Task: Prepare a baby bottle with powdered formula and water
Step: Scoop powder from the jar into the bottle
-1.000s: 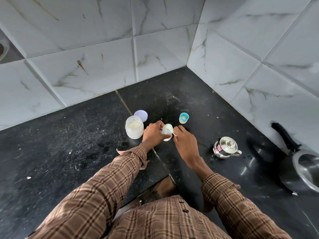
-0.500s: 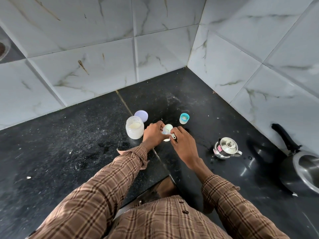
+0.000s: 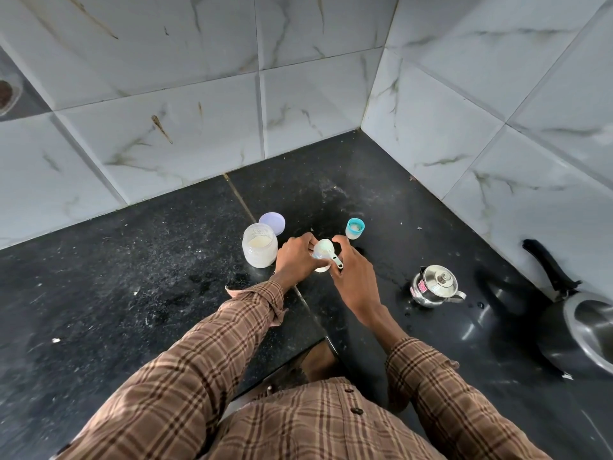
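Observation:
On the black counter my left hand grips a small clear baby bottle, mostly hidden by the fingers. My right hand holds a white measuring scoop over the bottle's mouth, its handle pointing toward me. An open jar of pale formula powder stands just left of my left hand. Its lilac lid lies behind it. A teal bottle cap stands behind my right hand. A small steel kettle with a lid sits to the right.
Marble-patterned wall tiles close the counter at the back and right, forming a corner. A dark pressure cooker with a black handle sits at the far right edge. Water drops lie near the kettle. The counter edge runs in front of my shirt.
My right hand has turned the scoop over the bottle's mouth, its bowl now more on top of the bottle. My left hand stays around the bottle.

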